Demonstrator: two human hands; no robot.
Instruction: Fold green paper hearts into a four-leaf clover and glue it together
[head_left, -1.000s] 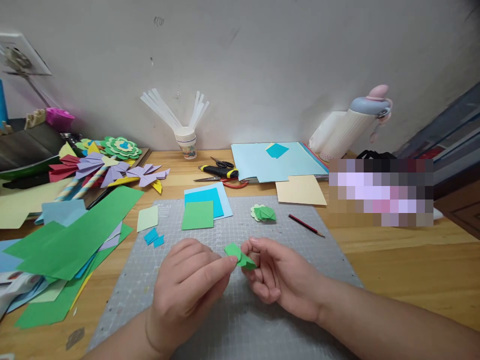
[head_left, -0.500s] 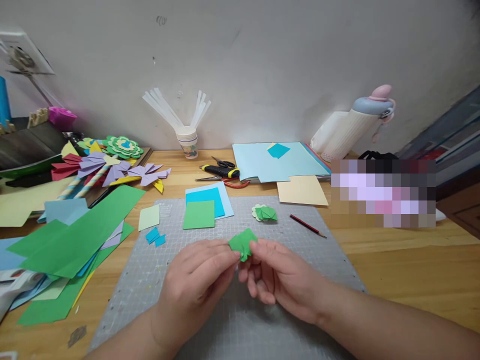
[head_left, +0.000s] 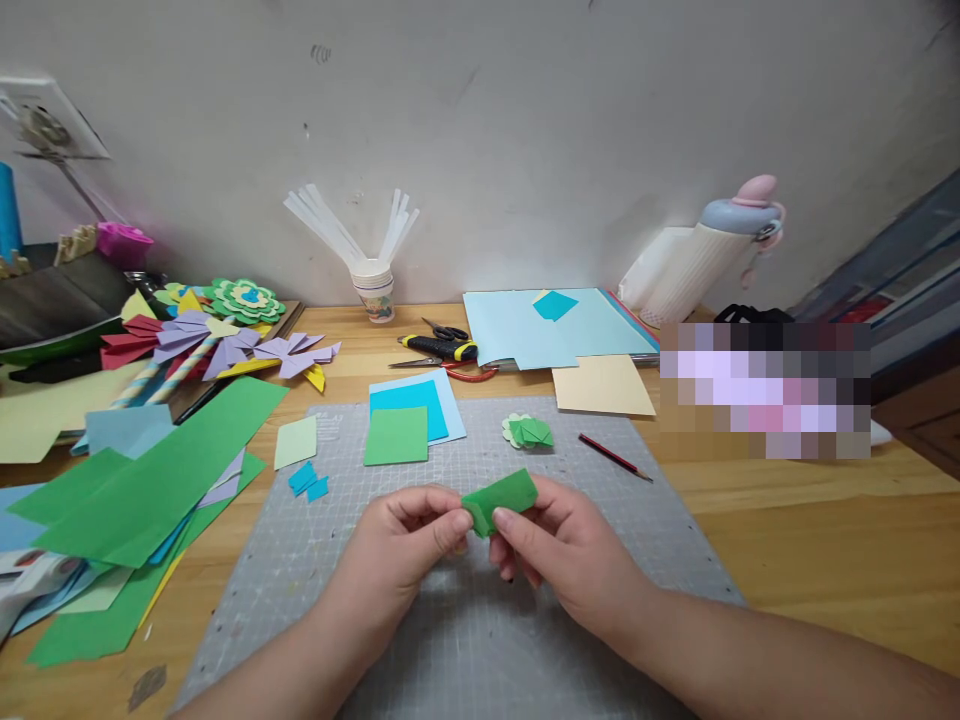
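Above the grey cutting mat point(head_left: 450, 640), a small folded piece of green paper point(head_left: 508, 492) is held between both hands. My left hand point(head_left: 416, 545) pinches its left corner with thumb and forefinger. My right hand point(head_left: 566, 535) grips the right part, thumb in front and fingers behind it. Beyond the hands lie a green paper square point(head_left: 396, 436) on blue sheets and a pale scalloped flower with a folded green piece point(head_left: 532, 432) on it. Left of these are a pale green square point(head_left: 296, 443) and small blue pieces point(head_left: 304, 478).
A pencil point(head_left: 615, 457) lies on the mat's right side. Scissors point(head_left: 446, 332) and pliers point(head_left: 442, 347) rest behind it, near a paper cup point(head_left: 373, 290) of white strips. Green paper sheets point(head_left: 165, 480) and paper flowers point(head_left: 247, 300) crowd the left. A bottle point(head_left: 709, 245) leans at back right.
The green paper has turned and now shows as a longer folded strip. My left fingers have shifted to its left corner, and my right thumb now presses on its front.
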